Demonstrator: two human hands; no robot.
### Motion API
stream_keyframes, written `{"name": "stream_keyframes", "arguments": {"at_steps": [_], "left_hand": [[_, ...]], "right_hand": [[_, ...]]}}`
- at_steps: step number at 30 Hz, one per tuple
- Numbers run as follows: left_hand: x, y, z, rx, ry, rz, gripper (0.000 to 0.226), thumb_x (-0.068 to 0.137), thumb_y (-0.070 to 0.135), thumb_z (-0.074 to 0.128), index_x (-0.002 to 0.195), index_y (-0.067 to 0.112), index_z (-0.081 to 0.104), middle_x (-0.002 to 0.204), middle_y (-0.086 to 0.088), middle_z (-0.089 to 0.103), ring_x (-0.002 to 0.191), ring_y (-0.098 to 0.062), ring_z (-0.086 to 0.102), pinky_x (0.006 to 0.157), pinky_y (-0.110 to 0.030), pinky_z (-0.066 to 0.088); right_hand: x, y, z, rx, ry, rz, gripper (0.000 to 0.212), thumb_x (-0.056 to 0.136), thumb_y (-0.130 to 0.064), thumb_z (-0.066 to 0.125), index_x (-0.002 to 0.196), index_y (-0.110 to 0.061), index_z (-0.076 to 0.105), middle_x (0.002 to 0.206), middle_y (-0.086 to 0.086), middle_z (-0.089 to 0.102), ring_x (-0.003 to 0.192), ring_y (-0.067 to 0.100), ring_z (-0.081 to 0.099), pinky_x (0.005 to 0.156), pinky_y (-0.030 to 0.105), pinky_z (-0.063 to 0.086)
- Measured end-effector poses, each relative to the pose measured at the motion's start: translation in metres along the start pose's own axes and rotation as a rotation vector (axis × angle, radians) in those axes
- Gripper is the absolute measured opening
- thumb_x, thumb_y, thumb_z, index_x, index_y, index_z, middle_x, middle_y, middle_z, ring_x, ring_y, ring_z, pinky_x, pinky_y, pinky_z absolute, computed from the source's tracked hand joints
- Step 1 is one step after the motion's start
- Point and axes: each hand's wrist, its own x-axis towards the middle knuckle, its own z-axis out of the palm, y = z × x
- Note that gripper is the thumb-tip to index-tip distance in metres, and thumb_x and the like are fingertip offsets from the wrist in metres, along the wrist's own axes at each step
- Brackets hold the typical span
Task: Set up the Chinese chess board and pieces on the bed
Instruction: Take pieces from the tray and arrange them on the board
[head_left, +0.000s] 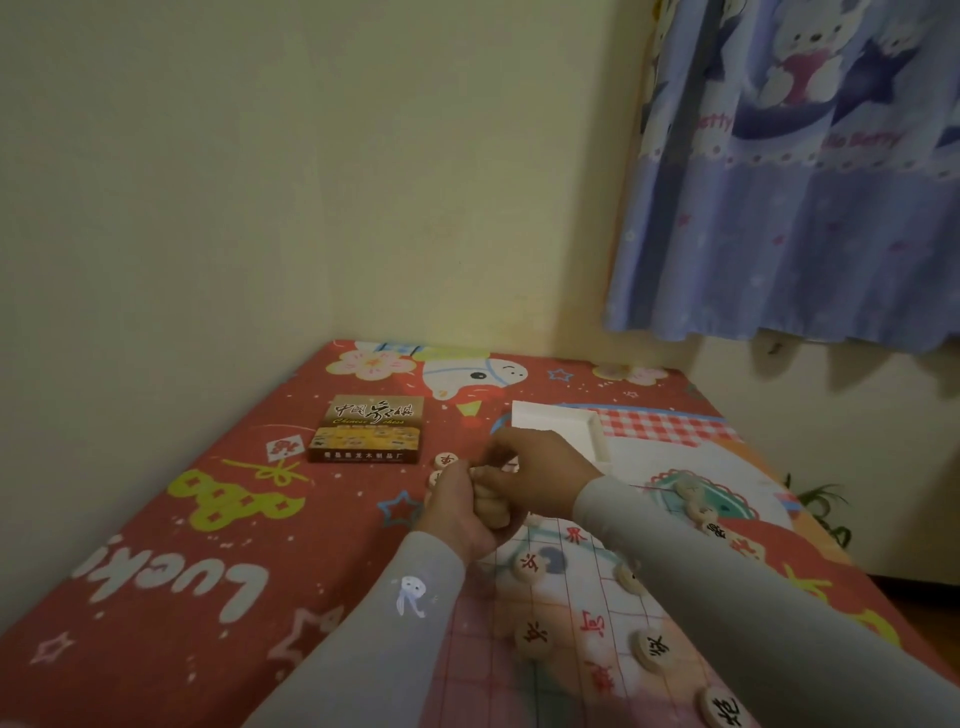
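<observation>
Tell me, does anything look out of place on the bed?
Several pieces lie off the board, loose on the sheet at its right edge. Nothing looks spilled or damaged.

Hands: two, left hand (457, 512) and right hand (535, 467), fingers meeting.
Sleeves: two, grey.
Boxes: one printed box (366, 428), beyond and to the left of the fingers.
Trays: one white tray (563, 421), just beyond the right fingers.
Boards: one paper board (571, 623), nearer than the fingers.
Pieces on the board: five round wooden pieces (531, 564) in view.
Pieces at the fingertips: at least two, part hidden; the full number cannot be told.
Pieces right of the fingers, off the board: about four, blurred.
Curtains: one.
</observation>
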Motion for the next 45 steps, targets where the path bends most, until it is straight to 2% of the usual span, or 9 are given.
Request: {"name": "stream_keyframes", "arguments": {"at_steps": [4,7,14,22,29,32,37,41,45], "left_hand": [[0.001,-0.001,-0.002,0.011,-0.061,0.027,0.047,0.093,0.03,0.04,0.048,0.019,0.043,0.034,0.004,0.033,0.028,-0.01,0.031,0.056,-0.024,0.05],[0.002,-0.001,-0.001,-0.011,-0.086,0.019,0.041,0.091,0.029,0.047,0.055,0.012,0.054,0.045,-0.001,0.041,0.04,-0.015,0.045,0.063,-0.028,0.054],[0.005,-0.006,0.009,-0.036,-0.136,-0.058,0.022,0.087,0.027,0.054,0.091,0.006,0.06,0.08,-0.013,0.058,0.069,-0.029,0.058,0.044,-0.028,0.053],[0.012,-0.043,0.036,0.057,-0.178,-0.127,0.021,0.087,0.026,0.055,0.082,0.006,0.06,0.084,-0.011,0.058,0.075,-0.033,0.06,0.044,-0.03,0.054],[0.011,-0.072,0.06,0.123,-0.245,-0.177,0.02,0.088,0.022,0.051,0.08,0.006,0.058,0.083,-0.01,0.053,0.075,-0.031,0.056,0.045,-0.029,0.053],[0.013,-0.083,0.064,0.143,-0.258,-0.208,0.021,0.091,0.026,0.049,0.082,0.009,0.058,0.082,-0.008,0.053,0.074,-0.032,0.058,0.045,-0.029,0.053],[0.01,-0.089,0.072,0.143,-0.248,-0.2,0.021,0.092,0.028,0.051,0.09,0.009,0.059,0.084,-0.012,0.059,0.072,-0.034,0.061,0.047,-0.03,0.055],[0.008,-0.086,0.074,0.152,-0.244,-0.189,0.023,0.091,0.026,0.052,0.081,0.007,0.059,0.075,-0.01,0.059,0.068,-0.032,0.061,0.055,-0.031,0.058],[0.009,-0.088,0.073,0.175,-0.221,-0.195,0.025,0.092,0.029,0.05,0.085,0.007,0.059,0.083,-0.012,0.058,0.074,-0.033,0.06,0.045,-0.029,0.054]], "right_hand": [[-0.006,0.005,0.001,0.26,0.174,0.019,0.022,0.082,-0.036,0.072,0.099,-0.026,0.063,0.1,-0.01,0.066,0.087,0.008,0.062,0.081,0.026,0.052],[-0.016,0.015,-0.004,0.347,0.307,0.009,0.018,0.079,-0.031,0.074,0.088,-0.032,0.059,0.093,-0.014,0.065,0.082,0.004,0.063,0.073,0.026,0.054],[-0.048,0.054,-0.016,0.344,0.411,0.091,0.017,0.079,-0.029,0.076,0.086,-0.028,0.061,0.09,-0.011,0.066,0.082,0.007,0.062,0.069,0.031,0.057],[-0.131,0.126,-0.04,0.267,0.573,0.323,0.015,0.079,-0.024,0.076,0.084,-0.023,0.061,0.082,-0.011,0.064,0.074,0.01,0.063,0.062,0.017,0.049],[-0.2,0.161,-0.038,0.194,0.583,0.517,0.016,0.079,-0.025,0.076,0.084,-0.024,0.061,0.082,-0.014,0.062,0.076,0.011,0.062,0.057,0.027,0.049],[-0.215,0.167,-0.033,0.165,0.565,0.554,0.018,0.079,-0.023,0.076,0.082,-0.027,0.059,0.085,-0.014,0.061,0.076,0.01,0.062,0.065,0.032,0.054],[-0.219,0.177,-0.029,0.123,0.514,0.585,0.018,0.081,-0.03,0.074,0.085,-0.03,0.056,0.088,-0.017,0.057,0.077,0.0,0.057,0.053,0.013,0.037],[-0.219,0.19,-0.023,0.098,0.499,0.615,0.018,0.079,-0.035,0.074,0.082,-0.033,0.057,0.086,-0.016,0.06,0.079,0.005,0.06,0.055,0.018,0.041],[-0.224,0.192,-0.012,0.092,0.416,0.623,0.019,0.079,-0.034,0.073,0.08,-0.034,0.054,0.089,-0.013,0.06,0.078,0.005,0.058,0.059,0.02,0.042]]}}
